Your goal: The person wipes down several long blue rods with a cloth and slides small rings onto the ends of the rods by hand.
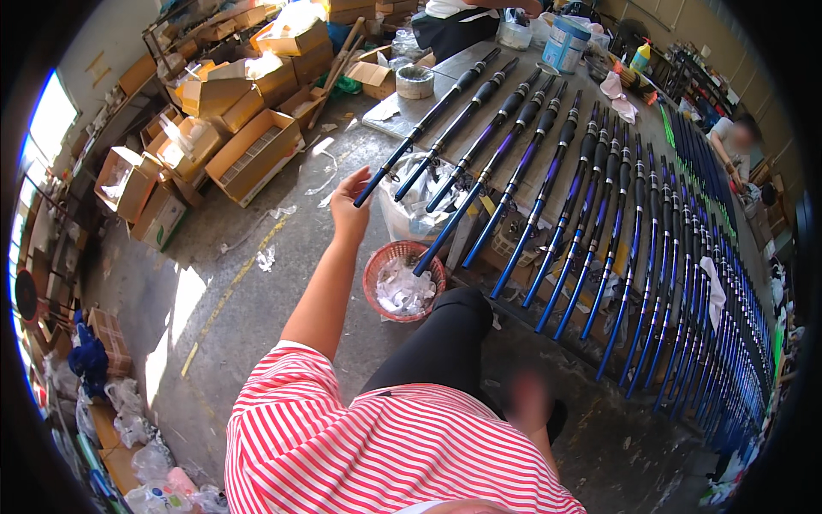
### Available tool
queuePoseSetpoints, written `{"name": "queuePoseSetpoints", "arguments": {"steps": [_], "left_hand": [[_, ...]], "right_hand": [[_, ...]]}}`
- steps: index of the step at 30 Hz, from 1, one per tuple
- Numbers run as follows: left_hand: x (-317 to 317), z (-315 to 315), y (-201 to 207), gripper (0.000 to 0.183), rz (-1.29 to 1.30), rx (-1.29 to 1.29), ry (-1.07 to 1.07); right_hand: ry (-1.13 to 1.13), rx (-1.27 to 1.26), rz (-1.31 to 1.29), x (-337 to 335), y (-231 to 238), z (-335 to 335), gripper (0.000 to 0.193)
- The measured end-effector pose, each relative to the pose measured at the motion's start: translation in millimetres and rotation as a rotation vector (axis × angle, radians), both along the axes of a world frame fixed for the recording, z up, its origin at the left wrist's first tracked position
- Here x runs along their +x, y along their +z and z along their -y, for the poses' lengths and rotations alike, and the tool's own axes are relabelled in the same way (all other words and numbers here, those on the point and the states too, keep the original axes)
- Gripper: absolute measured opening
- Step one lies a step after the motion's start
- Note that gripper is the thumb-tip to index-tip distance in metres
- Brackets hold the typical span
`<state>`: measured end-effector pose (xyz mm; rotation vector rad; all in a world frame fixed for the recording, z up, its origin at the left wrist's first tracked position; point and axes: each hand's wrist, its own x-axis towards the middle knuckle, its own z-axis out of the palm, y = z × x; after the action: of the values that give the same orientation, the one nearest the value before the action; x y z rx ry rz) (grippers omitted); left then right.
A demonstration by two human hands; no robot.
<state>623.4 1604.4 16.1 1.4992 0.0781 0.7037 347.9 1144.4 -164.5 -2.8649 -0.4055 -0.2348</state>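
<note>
A long row of blue and black fishing rods (514, 201) lies side by side, their blue butt ends sticking out past the table's near edge. My left hand (349, 201) is at the butt end of the leftmost fishing rod (390, 163). Its fingers stretch up beside the rod and appear to touch it, without visibly wrapping round it; the thumb is not clearly seen. Low by my leg is my right hand (527, 398), away from the rods. A blur covers it, so its fingers cannot be made out.
Below the table corner (381, 113) stand a lined white bin (407, 224) and a red basket (366, 278) of scraps. A tape roll (414, 82) and a blue tub (565, 47) sit on the table. Open cartons (254, 154) crowd the left. Another person (735, 141) is at far right.
</note>
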Motion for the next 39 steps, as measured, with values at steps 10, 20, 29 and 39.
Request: {"name": "queuePoseSetpoints", "arguments": {"steps": [10,20,29,39], "left_hand": [[-18.4,-29.7,84.7,0.024,-0.331,0.259,-0.224],[10.4,-1.0,100.0,0.025,-0.480,0.830,-0.170],[-16.0,45.4,125.2,0.021,-0.070,1.155,-0.110],[-35.8,70.5,121.4,0.017,0.041,1.423,-0.363]], "right_hand": [[0.015,0.062,0.022,5.9,11.6,-8.9,0.022],[0.040,0.036,0.063,1.3,0.3,0.4,0.022],[-0.333,1.601,-0.293,-5.9,-46.6,-1.5,0.023],[-0.404,1.816,-0.415,-6.0,-22.1,-2.1,0.023]]}}
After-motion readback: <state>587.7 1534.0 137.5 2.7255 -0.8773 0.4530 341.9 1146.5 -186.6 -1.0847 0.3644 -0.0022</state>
